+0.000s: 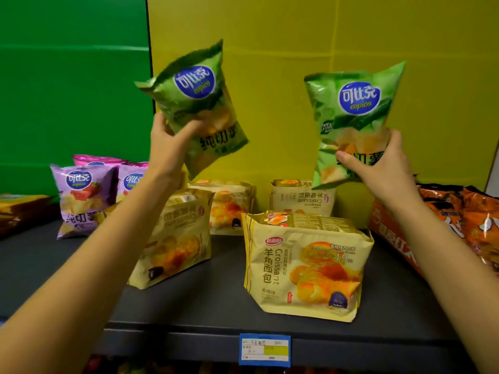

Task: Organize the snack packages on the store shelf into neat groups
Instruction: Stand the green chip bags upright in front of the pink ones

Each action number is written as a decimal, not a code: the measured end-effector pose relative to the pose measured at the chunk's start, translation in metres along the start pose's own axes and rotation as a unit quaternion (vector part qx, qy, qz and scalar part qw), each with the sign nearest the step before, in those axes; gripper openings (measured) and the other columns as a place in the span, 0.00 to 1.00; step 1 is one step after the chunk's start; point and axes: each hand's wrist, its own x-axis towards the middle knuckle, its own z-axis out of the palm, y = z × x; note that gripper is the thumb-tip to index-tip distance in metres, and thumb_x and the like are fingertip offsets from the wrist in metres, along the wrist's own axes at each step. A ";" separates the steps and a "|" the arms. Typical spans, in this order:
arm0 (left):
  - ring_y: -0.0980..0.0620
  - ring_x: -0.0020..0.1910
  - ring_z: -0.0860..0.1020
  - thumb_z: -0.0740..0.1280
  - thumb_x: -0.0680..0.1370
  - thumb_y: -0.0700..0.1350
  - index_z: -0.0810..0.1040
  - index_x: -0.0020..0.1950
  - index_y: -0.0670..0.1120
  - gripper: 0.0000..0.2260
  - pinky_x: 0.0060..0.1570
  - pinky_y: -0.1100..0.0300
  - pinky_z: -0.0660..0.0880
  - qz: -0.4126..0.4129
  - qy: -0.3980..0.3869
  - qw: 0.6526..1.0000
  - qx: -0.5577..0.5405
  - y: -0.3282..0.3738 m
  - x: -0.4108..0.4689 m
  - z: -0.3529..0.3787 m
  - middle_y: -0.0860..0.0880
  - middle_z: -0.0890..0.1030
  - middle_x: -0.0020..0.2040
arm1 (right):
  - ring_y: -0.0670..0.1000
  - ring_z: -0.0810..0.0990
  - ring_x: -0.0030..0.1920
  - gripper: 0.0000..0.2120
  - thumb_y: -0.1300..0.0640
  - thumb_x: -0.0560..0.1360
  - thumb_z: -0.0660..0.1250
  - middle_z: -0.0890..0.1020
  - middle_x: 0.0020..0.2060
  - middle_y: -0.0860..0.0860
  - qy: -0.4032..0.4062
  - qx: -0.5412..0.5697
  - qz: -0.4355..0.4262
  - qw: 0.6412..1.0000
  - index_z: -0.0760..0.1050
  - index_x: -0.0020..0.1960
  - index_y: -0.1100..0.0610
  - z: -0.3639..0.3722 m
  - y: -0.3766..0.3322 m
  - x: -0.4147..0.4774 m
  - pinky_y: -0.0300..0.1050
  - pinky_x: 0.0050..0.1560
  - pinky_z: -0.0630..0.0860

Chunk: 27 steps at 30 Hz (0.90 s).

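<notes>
My left hand [172, 147] grips a green Copico chip bag [197, 103] by its lower left side, lifted and tilted above the shelf. My right hand [383, 160] holds a second green chip bag [353, 117] by its bottom edge, upright in the air to the right. Below them several yellow croissant packs stand on the dark shelf [221, 298]: one at the front [305, 265], one leaning at the left [172, 238], two more behind [232, 206] [302, 198]. Purple chip bags [83, 195] stand at the left.
Orange snack packs [464, 220] lie at the right end of the shelf. A dark gold pack [19, 209] lies at the far left. A blue and yellow price tag [264, 349] sits on the shelf's front edge. The back wall is green at left, yellow at right.
</notes>
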 end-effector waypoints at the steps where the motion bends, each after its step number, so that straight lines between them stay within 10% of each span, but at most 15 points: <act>1: 0.54 0.48 0.79 0.72 0.60 0.47 0.70 0.55 0.47 0.25 0.47 0.58 0.78 0.006 0.016 1.000 -0.005 0.008 0.002 -0.011 0.49 0.79 0.49 | 0.55 0.69 0.67 0.37 0.47 0.68 0.72 0.70 0.67 0.55 0.000 0.011 -0.005 1.000 0.59 0.69 0.58 0.002 -0.010 0.001 0.41 0.56 0.64; 9: 0.57 0.36 0.79 0.67 0.65 0.45 0.73 0.49 0.49 0.13 0.40 0.58 0.79 0.002 0.114 0.994 0.004 0.055 0.001 -0.130 0.51 0.78 0.40 | 0.54 0.69 0.66 0.37 0.45 0.67 0.72 0.70 0.67 0.53 -0.078 0.065 -0.033 0.994 0.59 0.69 0.57 0.042 -0.090 -0.017 0.49 0.63 0.68; 15: 0.40 0.60 0.77 0.69 0.60 0.51 0.75 0.59 0.46 0.28 0.56 0.38 0.74 -0.083 0.160 0.984 0.008 0.060 -0.012 -0.231 0.42 0.79 0.58 | 0.54 0.71 0.64 0.37 0.41 0.66 0.71 0.72 0.65 0.52 -0.111 0.108 -0.010 0.988 0.61 0.67 0.56 0.095 -0.143 -0.054 0.54 0.63 0.71; 27: 0.46 0.46 0.80 0.64 0.73 0.47 0.76 0.52 0.48 0.10 0.38 0.57 0.81 -0.218 0.077 0.973 0.002 0.008 0.010 -0.375 0.41 0.78 0.55 | 0.51 0.77 0.59 0.43 0.30 0.53 0.69 0.77 0.59 0.49 -0.160 0.218 0.067 0.960 0.66 0.61 0.51 0.233 -0.248 -0.128 0.54 0.61 0.73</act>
